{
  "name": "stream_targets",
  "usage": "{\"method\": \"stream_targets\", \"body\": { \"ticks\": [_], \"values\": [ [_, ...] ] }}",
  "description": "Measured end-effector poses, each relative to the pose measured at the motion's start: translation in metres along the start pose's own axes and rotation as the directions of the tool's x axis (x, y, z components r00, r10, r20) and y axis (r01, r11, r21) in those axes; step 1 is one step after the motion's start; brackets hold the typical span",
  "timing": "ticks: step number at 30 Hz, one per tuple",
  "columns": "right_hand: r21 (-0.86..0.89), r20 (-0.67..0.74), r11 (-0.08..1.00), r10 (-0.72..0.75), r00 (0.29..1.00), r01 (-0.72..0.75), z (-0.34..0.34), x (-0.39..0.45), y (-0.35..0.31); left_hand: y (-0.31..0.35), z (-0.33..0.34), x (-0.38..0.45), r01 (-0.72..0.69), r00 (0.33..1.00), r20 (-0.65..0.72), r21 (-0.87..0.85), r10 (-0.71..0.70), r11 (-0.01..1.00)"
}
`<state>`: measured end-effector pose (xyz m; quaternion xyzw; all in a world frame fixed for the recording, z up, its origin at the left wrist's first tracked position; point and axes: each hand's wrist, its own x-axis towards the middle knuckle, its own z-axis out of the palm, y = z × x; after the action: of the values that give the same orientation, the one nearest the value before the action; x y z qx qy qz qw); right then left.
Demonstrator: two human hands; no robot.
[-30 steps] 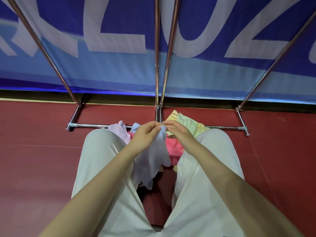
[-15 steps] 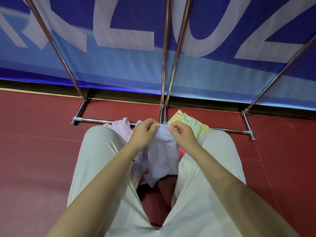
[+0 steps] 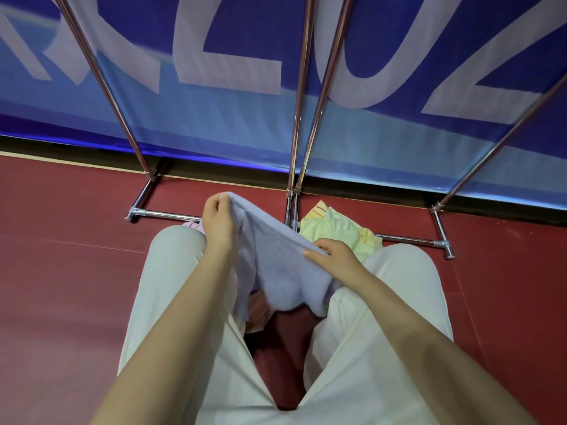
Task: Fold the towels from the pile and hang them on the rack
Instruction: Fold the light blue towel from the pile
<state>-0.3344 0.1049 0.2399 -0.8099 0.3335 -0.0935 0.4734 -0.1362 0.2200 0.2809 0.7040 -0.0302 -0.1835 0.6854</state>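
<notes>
The fingers of the left hand [image 3: 218, 221] pinch a corner of the blue towel [image 3: 277, 271], lifted toward eleven o'clock. The fingers of the right hand [image 3: 336, 258] are clamped on the towel's edge, lower, toward two o'clock. The cloth stretches between them and sags over the knees of the pale trousers [image 3: 383, 332]. Just past the right hand, at one o'clock, a yellow towel [image 3: 337, 223] lies on the red floor [image 3: 61, 271] beside the rack [image 3: 302, 118]; a pink one [image 3: 193, 225], probably more of the pile, peeks out at the left knee.
</notes>
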Motion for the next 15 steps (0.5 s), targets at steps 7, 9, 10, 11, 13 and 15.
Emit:
{"method": "stream_targets", "body": {
  "ticks": [7, 9, 10, 11, 13, 15],
  "values": [
    [0.296, -0.066, 0.946, 0.163, 0.984, -0.137, -0.006, 0.001, -0.01, -0.004, -0.003, 0.009, 0.164, 0.986, -0.01, -0.016, -0.165, 0.986],
    [0.412, -0.124, 0.898, 0.224, 0.967, -0.155, -0.01, 0.004, -0.01, -0.009, 0.002, 0.008, 0.225, 0.972, 0.056, 0.024, -0.226, 0.974],
    [0.441, -0.153, 0.884, 0.241, 0.958, -0.152, -0.011, 0.006, -0.009, -0.01, 0.005, 0.005, 0.214, 0.971, 0.091, 0.09, -0.222, 0.973],
    [0.459, -0.182, 0.876, 0.255, 0.95, -0.147, -0.012, 0.007, -0.009, -0.012, 0.007, 0.001, 0.151, 0.975, 0.133, 0.191, -0.178, 0.97],
    [0.465, -0.222, 0.874, 0.268, 0.938, -0.14, -0.011, 0.009, -0.011, -0.018, 0.012, -0.008, -0.029, 0.963, 0.263, 0.34, -0.065, 0.94],
    [0.501, -0.211, 0.856, 0.265, 0.941, -0.129, -0.007, 0.009, -0.014, -0.024, 0.016, -0.019, -0.168, 0.922, 0.388, 0.396, 0.002, 0.903]
  ]
}}
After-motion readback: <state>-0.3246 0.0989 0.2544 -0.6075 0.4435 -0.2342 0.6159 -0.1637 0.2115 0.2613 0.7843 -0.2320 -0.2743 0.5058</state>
